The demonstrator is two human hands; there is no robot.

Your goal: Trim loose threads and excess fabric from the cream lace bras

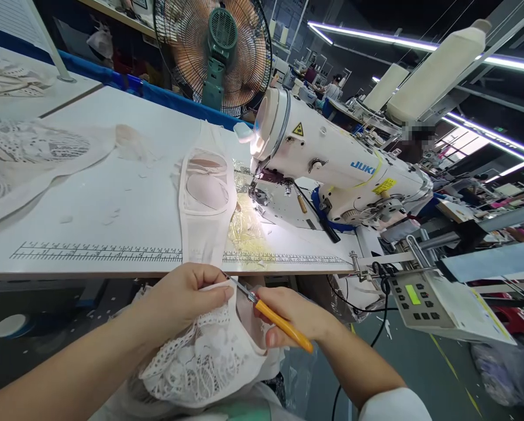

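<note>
Here, "JUKI" marks the white sewing machine (332, 152) in blue.

Sewing workshop, with an industrial sewing machine (332, 158).

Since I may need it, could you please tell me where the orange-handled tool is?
In the head view, the orange-handled tool is in the right hand, just in front of the table, its tip near the left hand.

Yellow-orange handle (283, 323), white openwork lace (204, 365), yellow-and-black warning triangle (297, 129), green fan motor (222, 29).
</note>
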